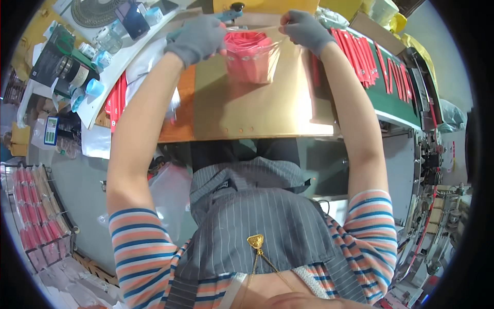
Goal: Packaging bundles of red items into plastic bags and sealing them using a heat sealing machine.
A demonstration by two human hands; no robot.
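The left hand (198, 38) and the right hand (306, 32), both in grey gloves, pinch the mouth of a clear bag (252, 63) from either side: the left with fingers curled at its left edge, the right closed at its right edge, the film stretched between them. Below them lies a gold board (247, 110), with orange wood (180, 116) along its left. A striped grey apron (257, 216) covers the person's front. To the right is a green mat (380, 95). The bag hangs or stands over the board's far part; I cannot tell whether its base touches. Inside it sits a red bundle (249, 41), folded edges upward. Red strips (355, 56) lie in a row on the mat. Smallest is a blue cup (94, 87), left of the left forearm.
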